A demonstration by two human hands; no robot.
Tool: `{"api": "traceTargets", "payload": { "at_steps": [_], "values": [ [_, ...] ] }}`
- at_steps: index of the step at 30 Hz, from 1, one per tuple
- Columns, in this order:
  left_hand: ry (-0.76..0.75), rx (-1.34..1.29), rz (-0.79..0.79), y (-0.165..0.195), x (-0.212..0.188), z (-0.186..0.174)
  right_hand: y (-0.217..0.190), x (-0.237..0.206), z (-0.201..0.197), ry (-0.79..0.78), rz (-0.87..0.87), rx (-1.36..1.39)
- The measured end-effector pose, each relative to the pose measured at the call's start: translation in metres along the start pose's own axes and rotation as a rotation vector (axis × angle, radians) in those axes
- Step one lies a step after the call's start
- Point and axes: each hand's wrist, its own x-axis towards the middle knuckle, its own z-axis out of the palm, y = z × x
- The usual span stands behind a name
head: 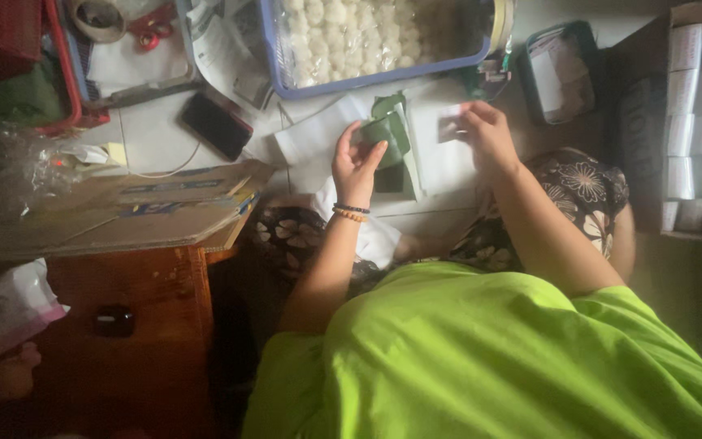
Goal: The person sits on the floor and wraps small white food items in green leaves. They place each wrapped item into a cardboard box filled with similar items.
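Observation:
My left hand [357,165], with beaded bracelets at the wrist, grips a folded green leaf [387,130] over my lap. More green leaf pieces [404,167] lie under it on white paper sheets [318,138]. My right hand [487,132] is a little to the right and pinches a small white slip [448,128] next to the leaf. A blue tray [383,77] of several white round balls under clear plastic sits just beyond both hands.
A black phone [216,123] with a cable lies left of the paper. Flattened cardboard [123,213] rests on a wooden stand at the left. A carton [639,122] of white wrapped packets stands at the right, and a dark green container [561,71] beside the tray.

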Motion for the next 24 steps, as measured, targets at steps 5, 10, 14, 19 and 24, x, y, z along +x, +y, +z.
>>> {"api": "traceTargets", "payload": {
  "at_steps": [5,10,14,19,24],
  "values": [
    [-0.032,-0.012,0.019,-0.003,0.001,0.01,-0.023,-0.028,0.05,-0.105,0.041,0.093],
    [-0.047,-0.071,0.042,0.0,-0.002,0.019,-0.022,-0.038,0.079,-0.043,-0.058,0.083],
    [-0.032,0.014,0.034,0.004,-0.006,0.024,-0.016,-0.052,0.091,-0.019,-0.167,0.038],
    [-0.001,0.029,0.085,0.012,-0.008,0.028,-0.018,-0.062,0.091,0.035,-0.3,-0.322],
    [-0.023,-0.011,0.088,0.019,-0.009,0.032,-0.019,-0.066,0.086,0.013,-0.207,-0.143]
  ]
}}
